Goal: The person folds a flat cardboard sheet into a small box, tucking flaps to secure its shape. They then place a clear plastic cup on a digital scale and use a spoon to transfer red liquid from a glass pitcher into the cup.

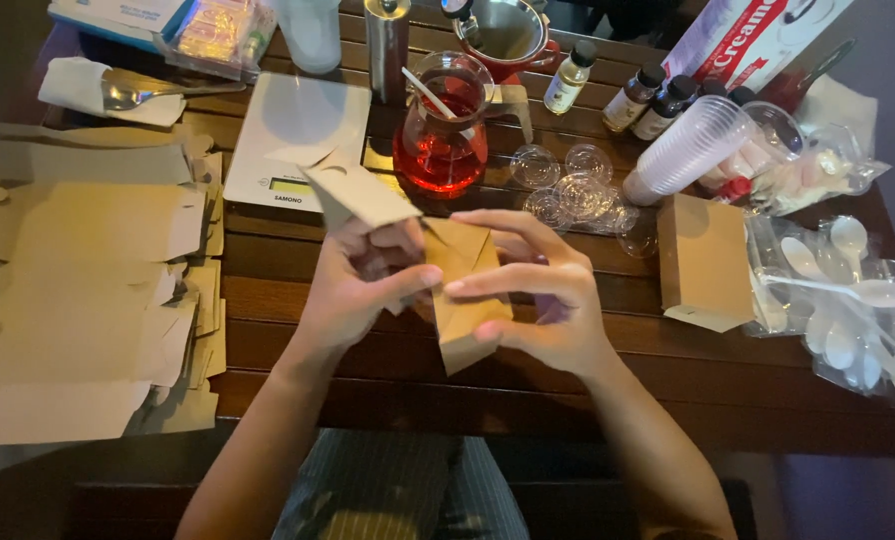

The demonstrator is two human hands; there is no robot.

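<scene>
Both of my hands hold a brown cardboard box blank [465,300] above the dark wooden table [668,370]. My left hand [353,290] grips its left side, and one flap [356,193] sticks up and to the left above my fingers. My right hand [543,295] wraps the right side, with thumb and forefinger pressed on the folded front panel. The box is partly folded and tilted.
A stack of flat brown box blanks [83,290] lies at the left. A folded brown box [705,262] stands at the right beside a bag of white plastic spoons [848,300]. Behind are a white kitchen scale [293,135], a glass jug of red liquid [443,135], clear lids [578,190], stacked plastic cups [688,150] and small bottles [648,100].
</scene>
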